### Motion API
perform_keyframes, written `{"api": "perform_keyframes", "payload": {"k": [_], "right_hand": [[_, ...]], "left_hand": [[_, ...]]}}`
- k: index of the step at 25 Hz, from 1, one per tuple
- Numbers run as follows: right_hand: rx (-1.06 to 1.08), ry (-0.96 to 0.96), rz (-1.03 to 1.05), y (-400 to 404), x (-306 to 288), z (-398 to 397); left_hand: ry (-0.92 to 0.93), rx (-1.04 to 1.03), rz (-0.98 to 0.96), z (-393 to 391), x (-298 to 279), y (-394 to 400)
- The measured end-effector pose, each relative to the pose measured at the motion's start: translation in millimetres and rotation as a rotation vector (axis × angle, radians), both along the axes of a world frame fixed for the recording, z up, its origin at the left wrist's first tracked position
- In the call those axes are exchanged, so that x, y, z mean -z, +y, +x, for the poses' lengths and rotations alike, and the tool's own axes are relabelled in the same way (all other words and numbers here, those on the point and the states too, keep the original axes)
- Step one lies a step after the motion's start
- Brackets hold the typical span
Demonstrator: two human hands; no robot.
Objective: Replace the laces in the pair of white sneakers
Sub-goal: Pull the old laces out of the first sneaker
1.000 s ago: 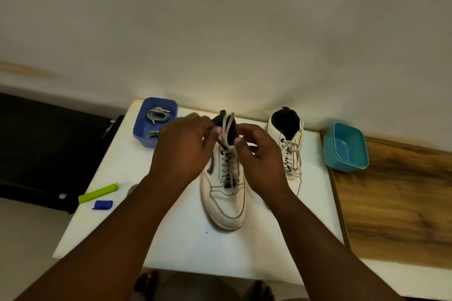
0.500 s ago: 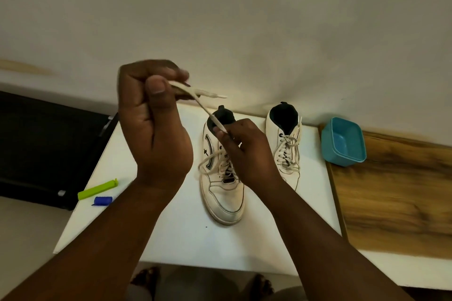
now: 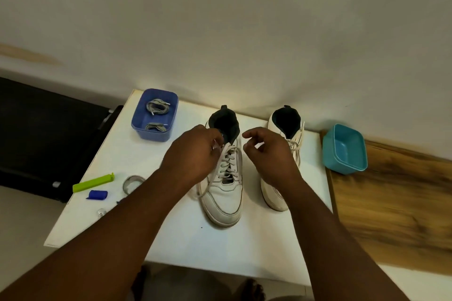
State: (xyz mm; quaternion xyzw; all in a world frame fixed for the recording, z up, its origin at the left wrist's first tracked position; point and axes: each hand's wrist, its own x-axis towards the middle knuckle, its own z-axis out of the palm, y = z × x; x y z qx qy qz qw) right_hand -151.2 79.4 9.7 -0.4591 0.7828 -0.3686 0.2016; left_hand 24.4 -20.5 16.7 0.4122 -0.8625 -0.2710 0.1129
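Two white sneakers stand on the white table (image 3: 171, 239), toes toward me. At the top eyelets of the left sneaker (image 3: 223, 199), my left hand (image 3: 193, 156) pinches its white lace (image 3: 226, 156). A loose loop of that lace hangs over the shoe's left side. Just right of that shoe's collar hovers my right hand (image 3: 267, 154), fingers loosely curled and holding nothing. The right sneaker (image 3: 283, 124) is still laced, and my right hand and wrist partly cover it. A blue tub (image 3: 154, 115) at the back left holds two bundles of grey laces (image 3: 156, 107).
An empty teal tub (image 3: 344, 149) sits at the table's right edge, on a wooden surface (image 3: 396, 208). On the left of the table lie a green clip (image 3: 93, 182), a small blue piece (image 3: 97, 194), a metal ring (image 3: 132, 182) and a small silver item (image 3: 100, 212).
My left hand came down from head height, where it had drawn the lace up, to the left sneaker's top eyelets. My right hand let go of the lace and moved slightly right.
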Motion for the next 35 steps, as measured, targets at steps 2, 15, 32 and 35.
{"api": "perform_keyframes", "payload": {"k": [2, 15, 32, 35], "right_hand": [[-0.016, 0.112, 0.023, -4.3, 16.8, 2.2], [-0.099, -0.37, -0.024, -2.1, 0.7, 13.1], [0.222, 0.072, -0.238, 9.9, -2.0, 0.3], [-0.073, 0.309, -0.011, -2.0, 14.7, 25.4]], "left_hand": [[0.005, 0.007, 0.016, -6.2, 1.3, 3.3], [0.717, -0.445, 0.893, -20.7, -22.8, 1.6], [0.258, -0.497, 0.082, 3.1, -0.8, -14.4], [0.097, -0.293, -0.163, -2.3, -1.6, -3.0]]}}
